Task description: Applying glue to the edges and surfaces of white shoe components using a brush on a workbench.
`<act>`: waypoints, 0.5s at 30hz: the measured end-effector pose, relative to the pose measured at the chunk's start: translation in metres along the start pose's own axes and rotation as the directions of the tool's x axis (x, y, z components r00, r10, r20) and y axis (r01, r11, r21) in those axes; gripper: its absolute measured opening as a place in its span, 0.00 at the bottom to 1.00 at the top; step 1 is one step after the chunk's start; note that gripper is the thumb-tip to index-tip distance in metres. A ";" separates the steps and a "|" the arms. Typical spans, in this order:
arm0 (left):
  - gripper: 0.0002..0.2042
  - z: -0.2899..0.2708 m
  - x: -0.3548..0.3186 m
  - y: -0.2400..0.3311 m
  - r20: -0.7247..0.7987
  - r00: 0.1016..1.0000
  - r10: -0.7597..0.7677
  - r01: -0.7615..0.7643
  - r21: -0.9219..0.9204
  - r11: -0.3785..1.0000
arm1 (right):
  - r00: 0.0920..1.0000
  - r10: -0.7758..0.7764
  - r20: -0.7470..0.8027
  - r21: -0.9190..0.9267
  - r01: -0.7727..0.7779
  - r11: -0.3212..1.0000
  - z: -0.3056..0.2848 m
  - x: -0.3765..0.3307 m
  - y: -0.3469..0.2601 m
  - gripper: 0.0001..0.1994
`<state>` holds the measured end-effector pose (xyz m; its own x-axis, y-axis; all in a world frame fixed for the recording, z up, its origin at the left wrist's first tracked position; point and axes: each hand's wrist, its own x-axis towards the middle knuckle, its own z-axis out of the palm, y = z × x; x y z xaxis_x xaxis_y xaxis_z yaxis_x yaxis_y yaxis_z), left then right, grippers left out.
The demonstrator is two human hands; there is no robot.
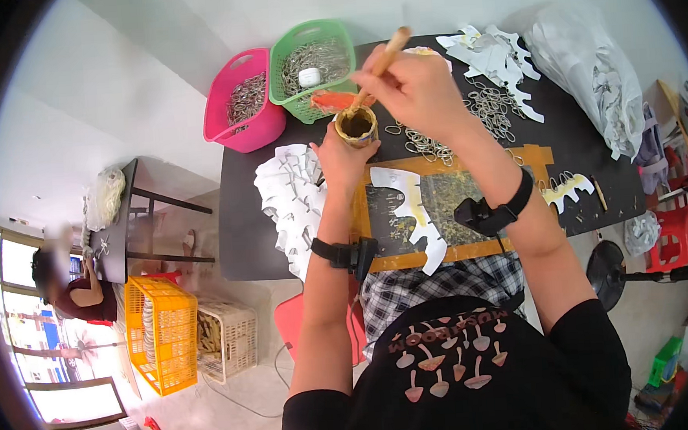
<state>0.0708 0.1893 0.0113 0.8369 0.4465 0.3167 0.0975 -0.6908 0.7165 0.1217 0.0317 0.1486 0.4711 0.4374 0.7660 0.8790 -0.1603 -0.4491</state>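
My left hand (pixel 342 161) is wrapped round a small open jar (pixel 368 139) with yellowish crust on its rim and a dark inside. My right hand (pixel 423 92) grips the wooden handle of a brush (pixel 394 48), tilted, its lower end at the jar's mouth. The bristles are not visible. Below the hands, a white jagged-edged cut-out (pixel 421 220) with a yellow smear lies on a stained board (pixel 469 195) edged with brown tape. Metal rings (pixel 491 107) are heaped beyond my right forearm. Another cut-out (pixel 567 193), with rings along it, lies to the right.
Pink (pixel 216 116) and green (pixel 290 41) baskets of metal rings stand at the back left. White cut-outs (pixel 288 206) are piled at left, more (pixel 500 56) at the back right beside a plastic bag (pixel 587 66). A fan (pixel 604 274) stands right. Another person (pixel 89 294) sits far left.
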 end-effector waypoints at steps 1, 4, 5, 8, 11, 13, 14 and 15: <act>0.33 -0.001 0.004 -0.001 0.019 0.999 -0.038 0.037 0.020 0.999 | 1.000 0.002 0.001 -0.002 -0.002 1.000 -0.011 0.000 -0.007 0.07; 0.33 -0.003 0.012 -0.014 0.015 0.999 -0.031 0.032 -0.038 0.999 | 0.966 0.073 -0.249 0.254 -0.007 0.967 -0.039 0.009 -0.024 0.07; 0.33 -0.003 0.012 -0.013 0.013 1.000 -0.008 0.007 0.012 1.000 | 0.959 0.060 -0.277 0.284 0.023 0.958 -0.047 0.013 -0.026 0.10; 0.38 -0.002 0.009 -0.017 -0.028 0.999 -0.026 0.025 -0.034 0.999 | 0.982 0.026 -0.185 0.229 0.018 0.973 -0.035 0.017 -0.020 0.11; 0.42 0.002 0.003 -0.010 -0.005 0.999 -0.045 0.045 -0.079 0.996 | 0.997 0.053 0.063 0.011 -0.054 0.999 0.001 0.014 0.003 0.13; 0.41 0.003 -0.001 -0.006 0.006 1.000 -0.026 0.026 -0.032 0.999 | 0.978 0.069 0.197 0.094 -0.089 0.992 0.029 0.009 0.017 0.15; 0.40 0.003 0.000 -0.011 0.009 1.000 -0.021 0.022 -0.059 0.998 | 0.971 0.069 0.228 0.053 -0.084 0.995 0.045 0.005 0.025 0.15; 0.40 0.003 0.003 -0.019 0.003 1.000 -0.016 0.016 -0.059 0.998 | 0.963 0.069 0.260 0.016 -0.076 0.997 0.060 0.000 0.033 0.15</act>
<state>0.0731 0.2016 -0.0034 0.8367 0.4561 0.3031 0.0792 -0.6485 0.7571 0.1469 0.0794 0.1064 0.4955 0.6405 0.5868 0.8392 -0.1785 -0.5137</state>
